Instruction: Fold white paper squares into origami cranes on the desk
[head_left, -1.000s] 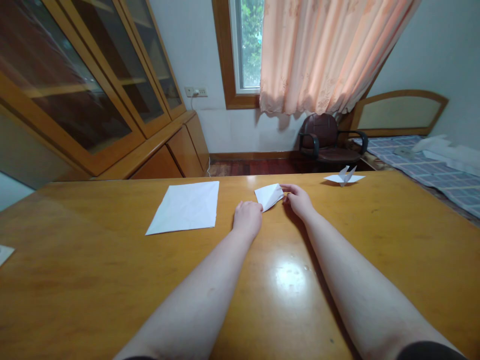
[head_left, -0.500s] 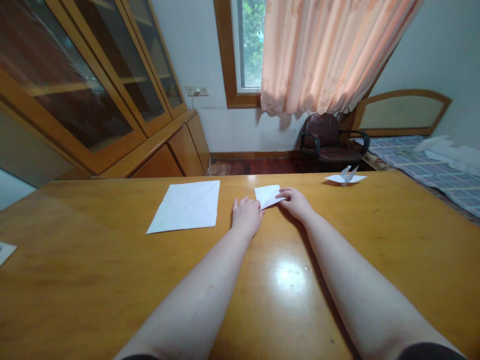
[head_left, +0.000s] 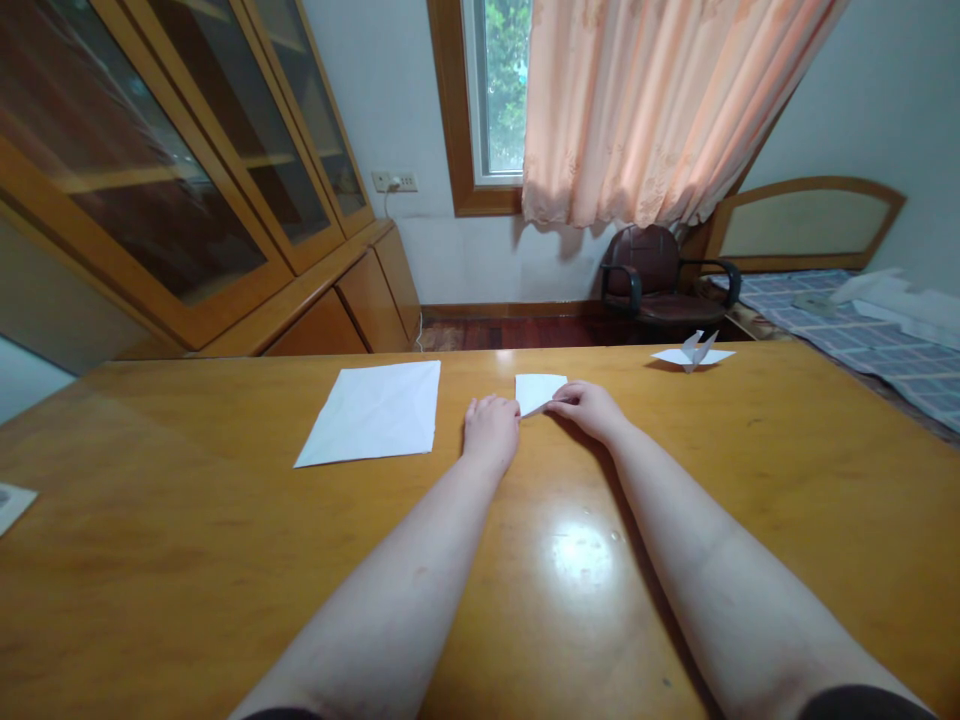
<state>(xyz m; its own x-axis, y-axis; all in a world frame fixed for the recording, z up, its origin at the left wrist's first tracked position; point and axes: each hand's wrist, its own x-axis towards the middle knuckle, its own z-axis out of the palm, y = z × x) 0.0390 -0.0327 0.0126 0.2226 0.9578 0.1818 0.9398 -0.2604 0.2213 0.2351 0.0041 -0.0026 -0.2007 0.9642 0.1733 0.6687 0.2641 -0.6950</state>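
The right hand pinches the folded paper; the left hand touches its left corner, grip unclear. A card at left bears a grey mark.

This looks like a home bedroom, with its bed, floral curtain and glass-fronted cabinet.

Two hands, the person's left hand and right hand, are at one small folded paper. One larger white sheet lies left of this grip, one cut-off pale piece farther left; one paper bird right; one chair, one bed and one curtain beyond.
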